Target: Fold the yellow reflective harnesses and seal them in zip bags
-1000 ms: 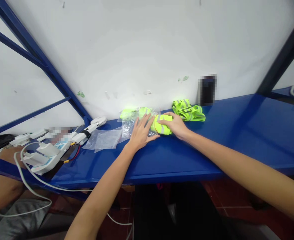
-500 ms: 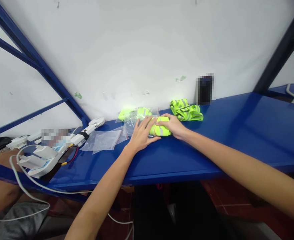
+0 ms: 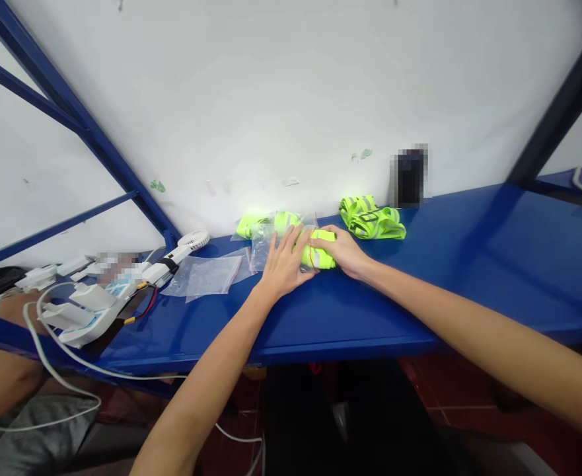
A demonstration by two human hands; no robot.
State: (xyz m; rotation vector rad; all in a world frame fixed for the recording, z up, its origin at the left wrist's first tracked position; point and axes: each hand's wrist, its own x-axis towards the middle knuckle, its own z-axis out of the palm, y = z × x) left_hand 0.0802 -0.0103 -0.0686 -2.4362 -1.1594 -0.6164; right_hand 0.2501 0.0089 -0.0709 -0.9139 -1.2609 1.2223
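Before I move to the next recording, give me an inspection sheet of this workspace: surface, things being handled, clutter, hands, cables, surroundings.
Surface: blue table.
Things handled: yellow-green bundle, apparently partly inside a clear bag.
Clutter: loose vest-like bundle, flat clear bags, white fan, power strip, pixelated dark object.
Hands: left hand spread over the bag; right hand gripping the bundle's exposed end.
Cables: white cable passing the front edge; red-black lead beside the power strip.
Surroundings: white wall, blue frame; another person's arm at far left.
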